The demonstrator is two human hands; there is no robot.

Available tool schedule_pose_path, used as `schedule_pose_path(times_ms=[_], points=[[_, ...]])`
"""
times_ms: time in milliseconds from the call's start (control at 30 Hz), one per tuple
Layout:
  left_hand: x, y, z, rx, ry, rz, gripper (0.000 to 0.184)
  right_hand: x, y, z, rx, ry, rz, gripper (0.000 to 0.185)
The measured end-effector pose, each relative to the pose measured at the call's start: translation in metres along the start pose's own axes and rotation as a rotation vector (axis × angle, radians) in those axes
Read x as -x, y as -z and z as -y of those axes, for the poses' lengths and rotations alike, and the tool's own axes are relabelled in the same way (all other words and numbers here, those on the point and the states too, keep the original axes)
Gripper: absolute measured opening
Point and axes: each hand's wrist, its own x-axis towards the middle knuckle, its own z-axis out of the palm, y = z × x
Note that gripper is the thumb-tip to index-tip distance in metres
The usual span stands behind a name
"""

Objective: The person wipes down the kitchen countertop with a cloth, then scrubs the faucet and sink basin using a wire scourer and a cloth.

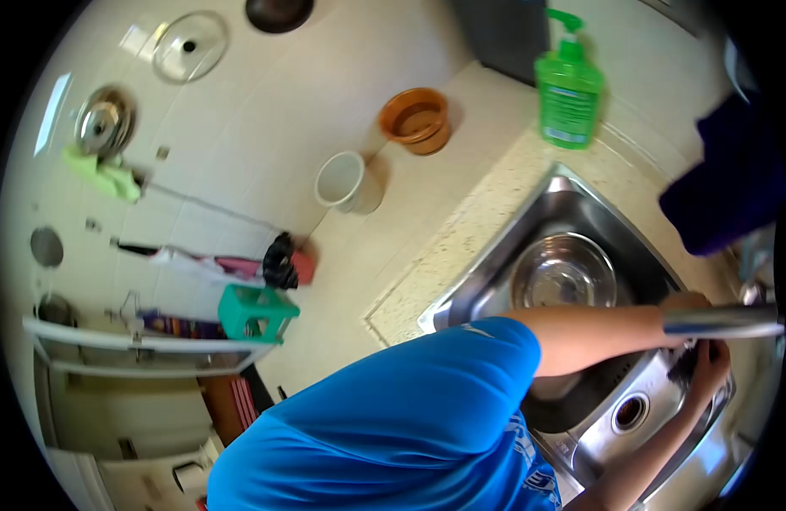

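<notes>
My left arm in a blue sleeve reaches across the steel sink [580, 192]. The faucet [725, 322] partly covers my left hand [689, 301], whose fingers are hidden. Just below the faucet, my right hand [713, 362] is bent round a small dark thing [684, 364] too unclear to name. Both hands are close together at the sink's far right. A clear round bowl [563, 272] rests in the larger basin, and a drain [630, 412] shows in the smaller one.
A green pump bottle [569, 98] stands behind the sink corner. Along the wall are a brown pot [416, 121], a white tub [346, 183] and a green plastic rack [258, 313]. Dark cloth [725, 183] hangs at the right. Pot lids [190, 47] hang on the wall.
</notes>
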Motion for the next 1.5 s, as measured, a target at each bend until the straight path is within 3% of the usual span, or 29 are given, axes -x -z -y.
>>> schedule_pose_path(times_ms=[100,133,167,267,300,400,500,567,600,633,700,767,900,933,967,1067,1100,1167,1367,1400,1433,1500], points=[[-0.021,-0.028,0.018,-0.141,-0.064,-0.068,0.012,-0.001,-0.001,0.003,-0.014,-0.045,-0.003,0.034],[-0.022,-0.028,0.02,-0.177,-0.076,-0.097,0.011,-0.001,0.001,0.008,-0.025,-0.067,0.087,0.037],[-0.021,-0.027,0.023,-0.176,-0.068,-0.106,0.011,0.001,-0.017,-0.018,-0.008,-0.03,-0.003,0.041],[-0.022,-0.032,0.026,-0.244,-0.125,-0.127,0.019,0.004,-0.007,0.008,0.116,-0.081,0.053,0.045],[-0.021,-0.03,0.023,-0.238,-0.127,-0.123,0.019,0.006,-0.009,0.001,0.147,-0.029,-0.028,0.045],[-0.015,-0.013,0.01,-0.258,-0.075,-0.046,0.018,-0.001,-0.013,-0.036,0.081,0.033,-0.077,0.047],[-0.006,-0.007,-0.002,-0.085,0.01,-0.026,0.019,0.012,0.01,-0.045,0.076,-0.057,-0.07,0.049],[0.006,0.014,-0.016,-0.008,0.022,0.016,0.023,0.017,0.013,-0.053,0.276,-0.162,-0.026,0.044],[0.01,0.025,-0.022,-0.032,0.042,0.09,0.018,0.027,0.012,-0.037,-0.103,-0.135,-0.038,0.044],[0.004,0.025,-0.018,-0.073,-0.013,0.144,0.018,0.029,0.016,0.006,-0.114,-0.073,-0.155,0.032],[0.009,0.027,-0.023,-0.137,-0.068,0.041,0.022,0.026,0.021,0.064,-0.275,-0.136,-0.115,0.019],[0.0,-0.002,0.009,0.018,-0.165,-0.047,0.028,0.019,0.016,0.1,-0.154,-0.104,-0.156,0.02],[-0.005,-0.007,0.025,-0.116,-0.335,-0.107,0.033,0.016,0.011,0.085,-0.082,-0.226,-0.068,0.02],[0.0,0.006,0.009,-0.148,-0.246,-0.036,0.031,0.016,0.014,0.081,-0.095,-0.295,-0.096,0.02],[0.008,0.018,-0.013,-0.181,-0.16,0.03,0.038,0.017,0.021,0.087,0.232,-0.414,-0.048,0.018],[0.006,0.02,-0.009,-0.125,-0.29,-0.091,0.031,0.03,0.025,0.066,-0.212,-0.312,-0.04,0.016],[0.006,0.015,0.002,-0.053,-0.367,-0.081,0.029,0.029,0.029,0.087,-0.186,-0.224,-0.067,0.015],[0.006,0.02,-0.011,-0.173,-0.298,-0.031,0.027,0.024,0.023,0.107,-0.185,-0.108,-0.067,0.015],[0.006,0.021,-0.012,-0.242,-0.235,0.021,0.034,0.014,0.016,0.072,-0.111,-0.305,-0.1,0.019],[0.004,0.015,-0.001,0.222,-0.299,0.001,0.034,0.013,0.019,0.062,0.093,-0.348,-0.112,0.021],[0.005,0.017,-0.005,0.678,-0.387,0.013,0.034,0.014,0.028,0.055,-0.04,-0.342,-0.085,0.02],[0.008,0.022,-0.018,-0.143,-0.209,-0.009,0.034,0.016,0.026,0.043,-0.537,-0.422,-0.136,0.017]])
